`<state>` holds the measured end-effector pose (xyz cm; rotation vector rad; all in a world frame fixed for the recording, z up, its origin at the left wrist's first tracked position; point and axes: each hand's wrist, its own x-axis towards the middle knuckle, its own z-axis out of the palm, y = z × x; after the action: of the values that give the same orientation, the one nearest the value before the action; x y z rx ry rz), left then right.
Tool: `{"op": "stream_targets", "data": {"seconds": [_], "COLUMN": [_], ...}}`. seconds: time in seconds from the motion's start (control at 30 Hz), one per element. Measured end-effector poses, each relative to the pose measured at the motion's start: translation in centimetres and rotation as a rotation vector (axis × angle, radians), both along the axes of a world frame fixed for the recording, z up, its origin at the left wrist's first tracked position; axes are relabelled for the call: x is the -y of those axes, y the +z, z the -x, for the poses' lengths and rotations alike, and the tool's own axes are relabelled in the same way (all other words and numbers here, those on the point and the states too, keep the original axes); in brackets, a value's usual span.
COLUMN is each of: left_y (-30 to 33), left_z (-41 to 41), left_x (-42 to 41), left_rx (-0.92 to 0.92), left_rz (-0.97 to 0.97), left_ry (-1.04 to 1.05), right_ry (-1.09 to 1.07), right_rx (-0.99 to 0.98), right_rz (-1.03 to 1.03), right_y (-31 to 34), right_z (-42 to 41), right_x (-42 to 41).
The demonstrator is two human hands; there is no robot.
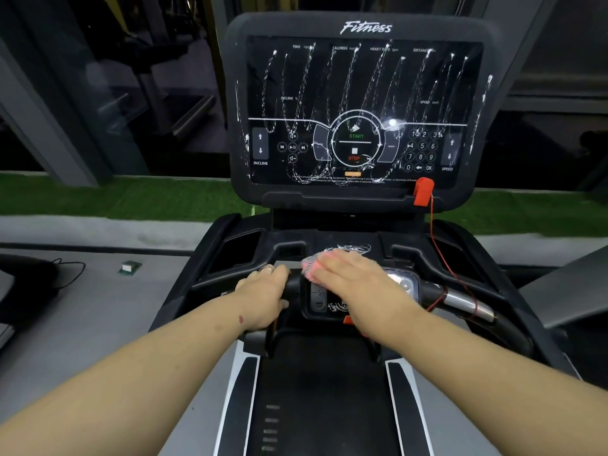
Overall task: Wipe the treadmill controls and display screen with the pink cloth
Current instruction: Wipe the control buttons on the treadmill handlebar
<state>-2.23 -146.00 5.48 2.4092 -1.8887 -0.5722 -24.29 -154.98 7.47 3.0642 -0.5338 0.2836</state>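
At the frame's centre, a right hand presses one pink cloth with flat fingers onto the treadmill controls, the left hand gripping one handlebar below one foam-streaked display screen.

Dim; screen glare, perhaps edge distortion.

Dark glass panels are filling the upper left; green turf is running across mid-frame above grey floor.
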Motion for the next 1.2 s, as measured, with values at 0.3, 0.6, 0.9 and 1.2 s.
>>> {"op": "stream_targets", "data": {"seconds": [0.3,0.6,0.9,1.2], "left_y": [0.2,0.4,0.4,0.2], "left_z": [0.3,0.8,1.4,2.1], "left_x": [0.2,0.1,0.2,-0.2], "left_rx": [0.037,0.063,0.103,0.116], "left_rz": [-0.010,-0.019,-0.023,-0.014], "left_ry": [-0.002,0.029,0.093,0.143], "right_ry": [0.151,0.249,0.239,0.131], "right_rx": [-0.171,-0.202,-0.181,-0.128], "right_rz": [0.093,0.122,0.147,0.152], "right_y": [0.5,-0.7,-1.1,0.3], "right_z": [2.0,3.4,2.0,2.4], "right_x": [1.4,0.3,-2.1,-1.1]}}
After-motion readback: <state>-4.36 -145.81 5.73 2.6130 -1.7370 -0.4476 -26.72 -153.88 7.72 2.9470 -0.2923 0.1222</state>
